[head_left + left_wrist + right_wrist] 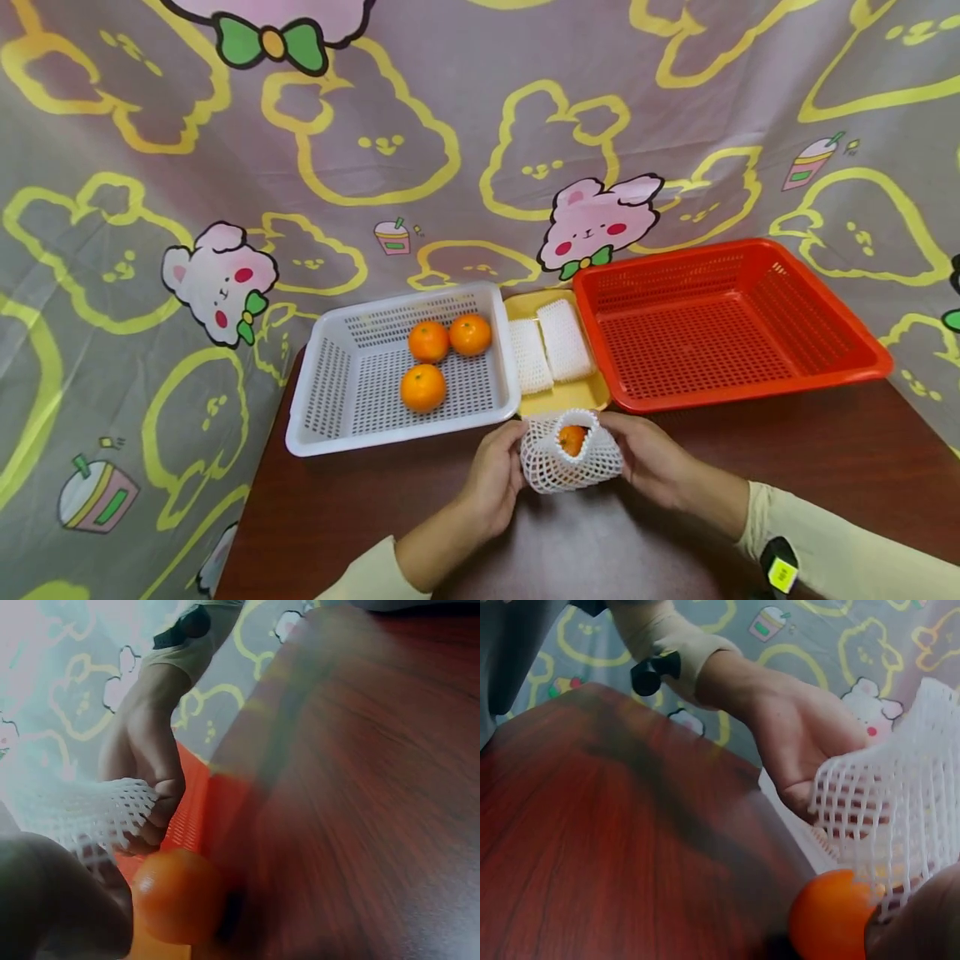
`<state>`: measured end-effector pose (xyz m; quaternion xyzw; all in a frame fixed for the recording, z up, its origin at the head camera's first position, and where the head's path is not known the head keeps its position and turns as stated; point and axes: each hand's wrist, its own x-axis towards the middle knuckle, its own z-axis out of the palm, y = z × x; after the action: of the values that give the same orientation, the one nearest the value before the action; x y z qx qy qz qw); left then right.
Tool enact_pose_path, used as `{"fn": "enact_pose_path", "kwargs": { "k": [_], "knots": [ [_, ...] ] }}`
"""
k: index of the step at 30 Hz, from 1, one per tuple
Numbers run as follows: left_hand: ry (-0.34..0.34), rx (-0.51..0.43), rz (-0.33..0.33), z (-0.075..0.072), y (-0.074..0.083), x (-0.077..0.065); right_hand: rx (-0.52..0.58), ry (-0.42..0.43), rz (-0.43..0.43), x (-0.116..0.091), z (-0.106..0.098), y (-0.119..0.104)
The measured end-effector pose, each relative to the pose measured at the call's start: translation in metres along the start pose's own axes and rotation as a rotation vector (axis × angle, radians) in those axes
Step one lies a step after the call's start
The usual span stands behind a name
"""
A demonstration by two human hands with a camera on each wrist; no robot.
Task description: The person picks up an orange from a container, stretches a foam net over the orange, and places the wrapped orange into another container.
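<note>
A white foam net sleeve (542, 468) is held stretched sideways between both hands above the table. The left hand (493, 479) grips its left end, and the right hand (660, 460) grips the right end. Through the round opening on top, an orange (572, 439) shows. From the left wrist view, that orange (180, 896) sits below the net and outside it, close over the tabletop. The right wrist view has the mesh (889, 802) spread above the orange (829, 915), with fingers inside the sleeve's left end.
A white-grey basket (300, 425) at left contains three oranges (423, 388). Between it and a red basket (750, 385) stands a yellow tray (558, 403) with two stacks of foam nets (564, 340). All rest on a dark wooden table (337, 500) before a patterned cloth (465, 150).
</note>
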<state>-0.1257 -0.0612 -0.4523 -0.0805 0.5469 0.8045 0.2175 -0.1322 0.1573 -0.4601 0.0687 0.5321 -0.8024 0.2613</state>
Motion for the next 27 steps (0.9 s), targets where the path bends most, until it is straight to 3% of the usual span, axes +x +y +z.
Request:
{"fn": "enact_pose_path", "kwargs": {
  "k": [9,13,17,22,27],
  "knots": [
    [0.204,0.171,-0.002,-0.005,-0.024,0.013,-0.111,0.166,-0.031,0.013,-0.002,0.022],
    [0.285,0.291,0.063,-0.006,-0.031,0.022,-0.137,0.232,-0.035,0.020,-0.002,0.030],
    [0.303,0.371,0.112,-0.005,-0.038,0.030,-0.163,0.258,-0.025,0.023,0.000,0.035],
    [0.275,0.398,0.101,-0.001,-0.041,0.029,-0.185,0.273,-0.008,0.020,0.004,0.039],
    [0.296,0.389,0.088,0.005,-0.040,0.021,-0.163,0.319,-0.016,0.017,0.010,0.042]
  ]
}}
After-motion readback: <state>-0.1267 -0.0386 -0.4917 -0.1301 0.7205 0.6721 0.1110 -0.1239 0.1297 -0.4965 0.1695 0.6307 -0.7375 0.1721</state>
